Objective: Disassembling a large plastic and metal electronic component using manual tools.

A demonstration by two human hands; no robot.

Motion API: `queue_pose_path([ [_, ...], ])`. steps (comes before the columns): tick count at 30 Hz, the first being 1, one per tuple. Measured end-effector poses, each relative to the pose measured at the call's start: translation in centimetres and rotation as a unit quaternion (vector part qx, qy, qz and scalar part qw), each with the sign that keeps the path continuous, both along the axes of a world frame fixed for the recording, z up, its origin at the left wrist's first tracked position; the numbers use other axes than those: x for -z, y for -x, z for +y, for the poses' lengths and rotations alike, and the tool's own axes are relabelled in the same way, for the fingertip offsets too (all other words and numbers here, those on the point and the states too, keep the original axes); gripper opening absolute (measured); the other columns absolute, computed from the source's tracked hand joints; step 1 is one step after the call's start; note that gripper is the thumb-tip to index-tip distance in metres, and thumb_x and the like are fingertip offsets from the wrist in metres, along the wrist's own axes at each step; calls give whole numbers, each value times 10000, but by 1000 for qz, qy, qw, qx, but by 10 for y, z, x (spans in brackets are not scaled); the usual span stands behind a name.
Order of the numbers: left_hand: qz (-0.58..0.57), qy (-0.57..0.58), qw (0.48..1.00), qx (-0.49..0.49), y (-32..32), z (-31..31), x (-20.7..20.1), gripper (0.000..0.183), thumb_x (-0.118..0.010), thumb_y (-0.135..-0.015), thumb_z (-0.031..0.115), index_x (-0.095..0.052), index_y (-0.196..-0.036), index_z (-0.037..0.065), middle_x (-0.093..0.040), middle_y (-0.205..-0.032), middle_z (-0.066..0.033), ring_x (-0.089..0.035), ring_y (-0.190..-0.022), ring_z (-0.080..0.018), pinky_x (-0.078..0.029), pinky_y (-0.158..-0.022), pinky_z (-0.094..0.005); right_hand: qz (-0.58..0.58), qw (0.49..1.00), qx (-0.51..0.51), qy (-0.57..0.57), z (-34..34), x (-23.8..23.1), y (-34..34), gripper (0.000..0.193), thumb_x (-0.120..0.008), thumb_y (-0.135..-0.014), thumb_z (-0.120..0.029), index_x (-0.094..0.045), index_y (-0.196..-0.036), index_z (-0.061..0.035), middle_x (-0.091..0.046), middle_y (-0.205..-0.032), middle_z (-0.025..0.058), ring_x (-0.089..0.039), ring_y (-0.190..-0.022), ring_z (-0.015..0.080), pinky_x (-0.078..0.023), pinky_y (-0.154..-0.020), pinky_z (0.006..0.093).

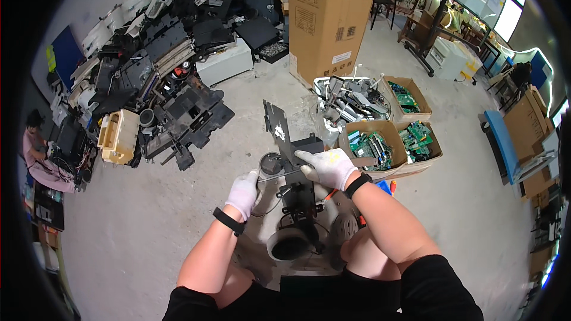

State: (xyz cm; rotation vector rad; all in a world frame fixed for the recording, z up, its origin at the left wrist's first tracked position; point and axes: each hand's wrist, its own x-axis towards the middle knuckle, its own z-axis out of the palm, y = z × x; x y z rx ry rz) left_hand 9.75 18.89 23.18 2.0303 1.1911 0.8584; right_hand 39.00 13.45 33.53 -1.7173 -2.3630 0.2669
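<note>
Both my hands wear white gloves. My left hand (242,195) is closed around one end of a thin metal rod (277,175), which runs across toward my right hand. My right hand (328,167) grips the lower part of a long black panel (276,126) with a pale patch on it; the panel tilts up and away to the left. Under my hands stands a black plastic assembly (300,196) with brackets and cables, partly covered by the right hand. A round grey part (271,164) lies beside it. Closer to me is a pale cylinder (288,245) with a dark opening.
Cardboard boxes of green circuit boards (371,150) and a white basket of metal parts (352,102) stand at right. Behind them rises a tall carton (331,24). A scrap heap (190,24) fills the far left, where a person (41,151) sits. An orange-handled tool (331,194) lies near my right wrist.
</note>
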Motion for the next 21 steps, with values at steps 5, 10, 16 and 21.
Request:
queue_pose_path([
  [5, -177, 361, 911, -93, -6, -8, -64, 391, -472, -1084, 382, -663, -1036, 44, -534, -623, -29, -492, -479, -167, -391, -470, -329, -3, 999, 0, 49, 2, -14, 12, 506, -561, -960, -437, -613, -1383, -164, -749, -883, 179, -723, -824, 376, -557, -725, 509],
  [10, -70, 32, 991, -110, -7, -16, -75, 389, -512, -1072, 339, -658, -1210, 6, -586, -749, -41, -551, -613, -164, -469, -581, -323, -4, 999, -24, 45, 3, -18, 23, 522, -548, -966, -453, -605, -1396, -161, -749, -897, 191, -721, -826, 389, -553, -728, 512],
  [16, -38, -113, 993, 21, 17, -10, -77, 353, -570, -1034, 291, -664, -1243, 23, -644, -888, -87, -646, -812, -209, -524, -745, -363, -1, 996, -11, 89, 3, -32, 30, 525, -528, -970, -455, -613, -1388, -148, -747, -972, 207, -714, -913, 393, -548, -797, 502],
  [21, 112, -144, 979, 95, 21, -3, -86, 321, -604, -996, 301, -702, -1098, 13, -692, -954, -167, -680, -905, -342, -540, -771, -429, 21, 998, 12, 56, 2, -17, 19, 541, -488, -981, -450, -598, -1403, -130, -746, -1019, 210, -711, -951, 390, -546, -835, 503],
])
